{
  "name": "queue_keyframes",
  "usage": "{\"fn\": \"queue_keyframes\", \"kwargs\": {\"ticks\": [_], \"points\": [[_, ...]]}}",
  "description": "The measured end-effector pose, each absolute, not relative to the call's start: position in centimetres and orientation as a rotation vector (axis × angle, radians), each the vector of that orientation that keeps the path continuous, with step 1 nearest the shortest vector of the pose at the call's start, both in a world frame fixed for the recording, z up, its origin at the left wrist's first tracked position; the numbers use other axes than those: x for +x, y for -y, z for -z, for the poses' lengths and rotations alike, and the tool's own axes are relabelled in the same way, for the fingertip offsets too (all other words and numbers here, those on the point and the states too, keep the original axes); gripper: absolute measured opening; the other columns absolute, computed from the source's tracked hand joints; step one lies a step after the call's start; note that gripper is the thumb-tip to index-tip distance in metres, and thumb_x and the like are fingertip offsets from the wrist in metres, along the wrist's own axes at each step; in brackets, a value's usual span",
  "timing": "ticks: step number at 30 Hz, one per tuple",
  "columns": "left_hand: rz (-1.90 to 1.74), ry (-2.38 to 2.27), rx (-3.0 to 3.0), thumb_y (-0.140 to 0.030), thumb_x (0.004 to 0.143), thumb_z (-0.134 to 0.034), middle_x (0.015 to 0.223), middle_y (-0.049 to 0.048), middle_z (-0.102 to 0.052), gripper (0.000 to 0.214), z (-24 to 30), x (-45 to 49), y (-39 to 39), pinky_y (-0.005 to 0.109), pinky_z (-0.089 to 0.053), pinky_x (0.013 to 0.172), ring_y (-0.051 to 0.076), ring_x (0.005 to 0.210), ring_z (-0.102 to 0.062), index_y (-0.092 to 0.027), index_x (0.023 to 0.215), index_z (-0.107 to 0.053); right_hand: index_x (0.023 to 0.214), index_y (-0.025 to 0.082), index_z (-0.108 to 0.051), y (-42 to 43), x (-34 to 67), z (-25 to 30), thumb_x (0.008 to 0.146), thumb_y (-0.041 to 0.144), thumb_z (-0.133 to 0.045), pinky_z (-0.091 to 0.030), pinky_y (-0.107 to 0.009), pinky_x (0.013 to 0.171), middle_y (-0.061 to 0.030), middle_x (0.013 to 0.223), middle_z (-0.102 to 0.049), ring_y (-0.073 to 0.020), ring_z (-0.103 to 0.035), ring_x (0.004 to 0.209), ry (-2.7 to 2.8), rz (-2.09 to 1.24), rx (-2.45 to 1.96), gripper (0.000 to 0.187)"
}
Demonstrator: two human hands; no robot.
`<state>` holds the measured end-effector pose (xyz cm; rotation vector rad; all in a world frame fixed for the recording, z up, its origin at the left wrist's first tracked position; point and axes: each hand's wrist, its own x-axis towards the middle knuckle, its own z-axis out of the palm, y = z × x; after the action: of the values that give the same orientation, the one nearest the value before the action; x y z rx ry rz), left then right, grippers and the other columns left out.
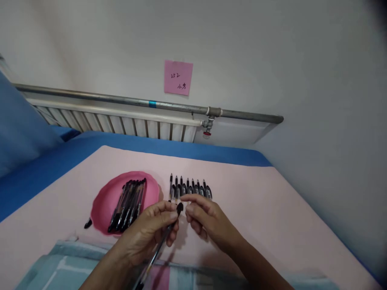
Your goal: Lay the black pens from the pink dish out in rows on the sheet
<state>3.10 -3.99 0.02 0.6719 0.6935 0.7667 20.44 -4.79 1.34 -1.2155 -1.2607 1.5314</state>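
Observation:
My left hand (149, 233) is closed round a black pen (161, 245), its capped end pointing up toward the row of pens. My right hand (205, 217) is curled just to the right of that end, fingertips pinched close to the pen's cap (179, 208); whether they touch it I cannot tell. Behind my hands lies a row of several black pens (190, 187) side by side on the pink cloth (272, 209). A pink bowl (105, 201) to the left holds several more black pens (128, 204).
A loose black cap (88, 224) lies left of the bowl. A blue sheet (45, 169) surrounds the pink cloth. A radiator (121, 125) and a metal pipe (151, 103) run along the wall, with a pink note (178, 77) above. A striped cloth (60, 270) lies near me.

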Motion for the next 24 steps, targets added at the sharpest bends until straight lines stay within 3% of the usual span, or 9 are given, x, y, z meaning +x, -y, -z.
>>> {"fn": "queue_keyframes", "kwargs": {"ticks": [3,8,14,18,24], "points": [[-0.717,-0.676,0.701,-0.022,0.074,-0.068,0.058,-0.0013,-0.061,0.016,0.4,3.4,4.3,0.017,-0.039,0.04,0.008,0.043,-0.054,-0.017,0.079,-0.055,0.095,0.018,-0.059,5.1,20.1,-1.3,0.075,0.04,-0.061,-0.021,-0.016,0.035,0.0073,0.054,-0.047,-0.0028,-0.035,0.037,1.144,-1.703,-1.165,0.03],[-0.695,-0.666,0.752,-0.028,0.078,-0.064,0.056,0.0004,-0.062,0.017,0.8,3.5,4.1,0.017,-0.041,0.04,0.01,0.043,-0.056,-0.017,0.072,-0.053,0.076,0.019,-0.053,5.1,19.8,-1.0,0.072,0.038,-0.065,-0.019,-0.015,0.034,0.0078,0.051,-0.049,-0.0021,-0.035,0.035,1.049,-1.815,-1.113,0.023],[-0.844,-0.673,0.696,-0.022,0.075,-0.067,0.076,0.0078,-0.069,0.017,0.0,3.0,3.6,0.022,-0.049,0.05,0.013,0.056,-0.062,-0.013,0.089,-0.062,0.075,0.02,-0.047,4.5,20.1,-0.9,0.068,0.033,-0.067,-0.014,-0.015,0.036,0.0079,0.053,-0.05,-0.0015,-0.033,0.037,0.77,-1.846,-1.078,0.024],[-0.953,-0.698,0.648,-0.014,0.07,-0.07,0.076,0.0066,-0.069,0.022,0.0,2.8,3.4,0.02,-0.049,0.054,0.012,0.06,-0.062,-0.014,0.092,-0.065,0.074,0.021,-0.043,4.2,20.4,-0.9,0.07,0.034,-0.065,-0.012,-0.015,0.037,0.0083,0.056,-0.049,-0.0013,-0.033,0.038,0.69,-1.854,-1.075,0.026],[-1.07,-0.816,0.617,-0.021,0.073,-0.07,0.072,0.0017,-0.065,0.02,0.5,2.9,3.0,0.019,-0.049,0.058,0.009,0.063,-0.059,-0.016,0.092,-0.067,0.076,0.021,-0.043,4.5,19.7,-0.6,0.074,0.04,-0.06,-0.014,-0.015,0.036,0.0074,0.053,-0.05,-0.002,-0.033,0.036,0.766,-1.872,-1.152,0.026]]}}
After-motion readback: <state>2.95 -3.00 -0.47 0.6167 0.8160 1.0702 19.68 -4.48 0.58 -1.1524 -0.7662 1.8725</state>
